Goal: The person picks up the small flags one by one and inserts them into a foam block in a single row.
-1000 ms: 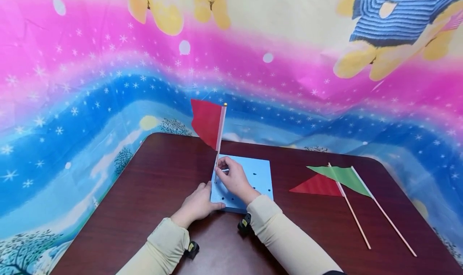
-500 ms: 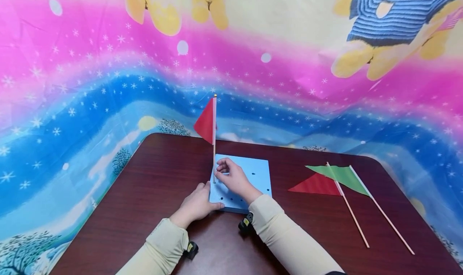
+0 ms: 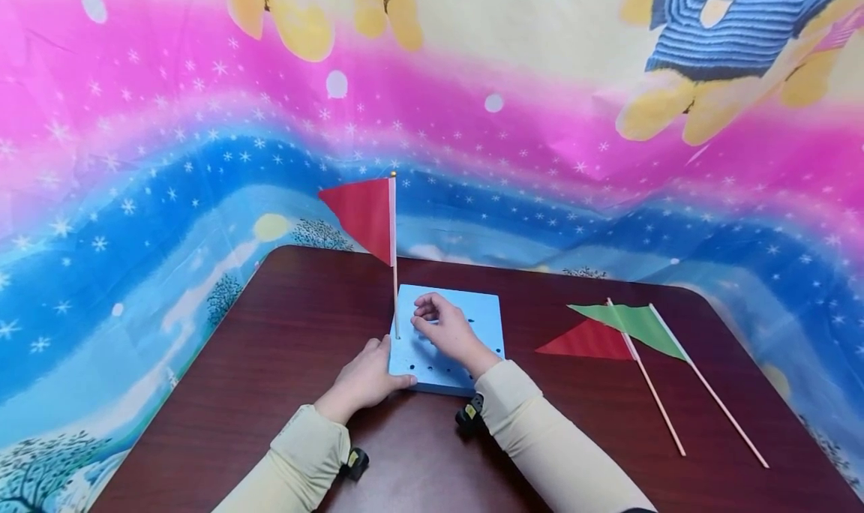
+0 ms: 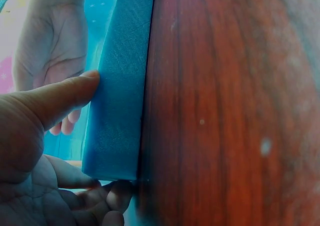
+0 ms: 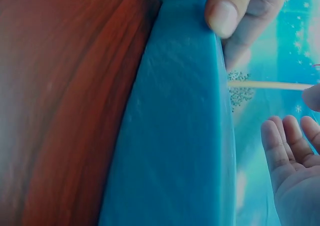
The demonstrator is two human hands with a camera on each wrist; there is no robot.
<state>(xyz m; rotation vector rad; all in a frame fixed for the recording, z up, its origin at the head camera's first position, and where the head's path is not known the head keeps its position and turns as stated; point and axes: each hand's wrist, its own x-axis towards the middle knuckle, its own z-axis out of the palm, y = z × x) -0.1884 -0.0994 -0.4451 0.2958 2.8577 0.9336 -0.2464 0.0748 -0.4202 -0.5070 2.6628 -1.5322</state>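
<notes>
In the head view a red triangular flag [image 3: 364, 214] stands upright, its stick in a hole near the left edge of a light blue block [image 3: 482, 310] with several dark holes. My left hand [image 3: 364, 376] grips the block's near left corner, thumb at the front edge and fingers along the left side. The left wrist view shows that thumb [image 4: 67, 97] against the block's edge. Over the block hovers my right hand [image 3: 448, 325], fingers loosely bent and holding nothing, just right of the stick. In the right wrist view the stick [image 5: 270, 85] rises from the block.
To the right on the brown table [image 3: 567, 430] lie a green flag [image 3: 651, 329] and another red flag [image 3: 594, 340], partly overlapping, their sticks pointing toward me. A patterned cloth [image 3: 432, 138] hangs behind the table.
My right hand has let go of the flag's stick and moved a little right, away from it. The red flag now stands by itself, its cloth turned left. The left hand stays put.
</notes>
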